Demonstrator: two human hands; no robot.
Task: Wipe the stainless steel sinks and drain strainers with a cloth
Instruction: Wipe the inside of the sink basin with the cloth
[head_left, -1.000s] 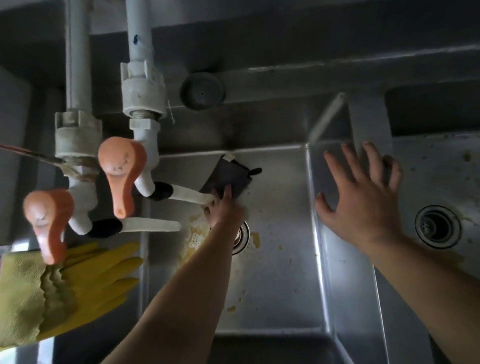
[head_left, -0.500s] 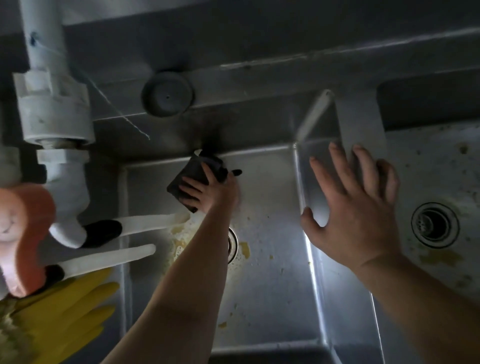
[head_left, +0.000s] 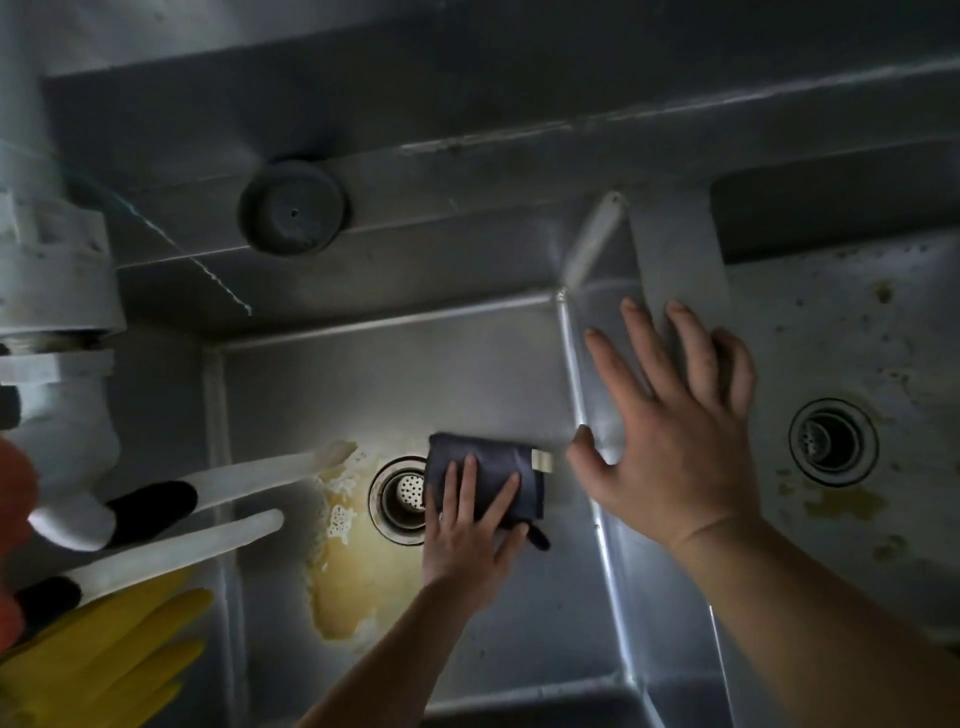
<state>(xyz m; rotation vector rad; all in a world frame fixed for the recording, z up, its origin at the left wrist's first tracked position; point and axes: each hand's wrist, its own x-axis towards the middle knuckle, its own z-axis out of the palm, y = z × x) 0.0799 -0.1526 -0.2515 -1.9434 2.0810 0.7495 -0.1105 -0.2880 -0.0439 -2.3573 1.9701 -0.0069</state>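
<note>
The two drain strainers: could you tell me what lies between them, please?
In the head view, the dark cloth under the left hand, then the steel divider where the right hand rests, separate left strainer from right strainer.

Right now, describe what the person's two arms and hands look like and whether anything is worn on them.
Both forearms are bare as far as the frame shows: no sleeves, gloves, watch or rings visible. The left hand and right hand are uncovered, fingers bare. The yellow rubber gloves are unworn.
</note>
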